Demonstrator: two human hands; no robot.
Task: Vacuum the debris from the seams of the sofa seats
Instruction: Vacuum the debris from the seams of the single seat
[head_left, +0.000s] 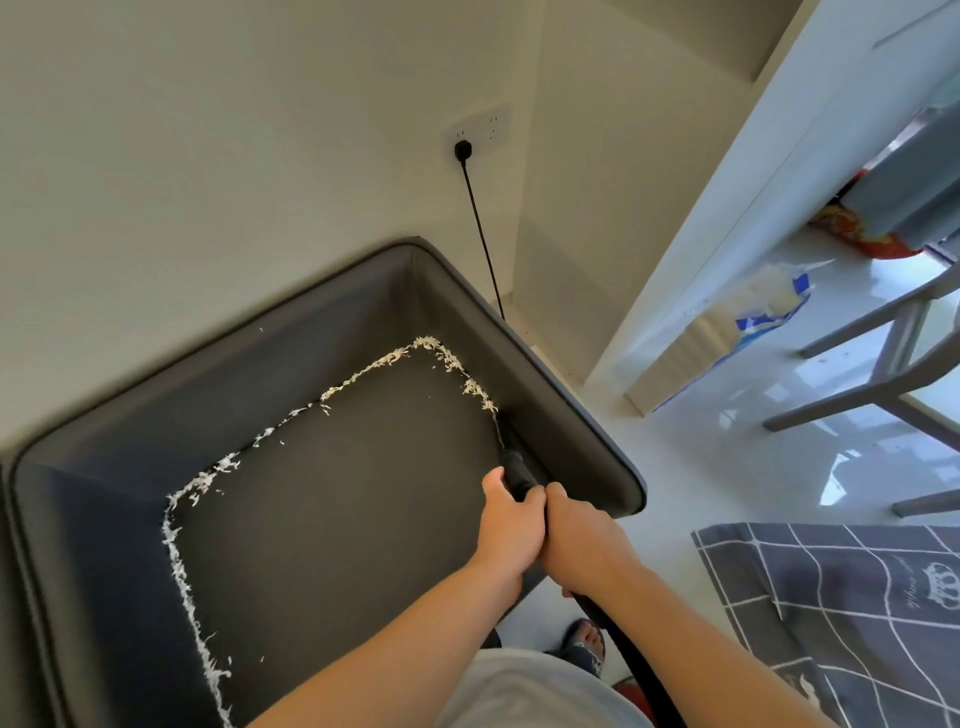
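The sofa (332, 499) is dark grey, with white debris (363, 371) lining its seams. The vacuum nozzle (517, 475), plug (462, 150) and cord (483, 239) are black against cream walls. At near right lies a grey rug (841, 613) with a white grid pattern.

The seat cushion (332, 499) lay bare and open across its middle, walled in by the backrest (218, 374) behind and the armrest (524, 374) on the right. Both hands (545, 525) and the black nozzle (517, 470) crowded the right seam, and white debris (363, 371) lined the other seams.
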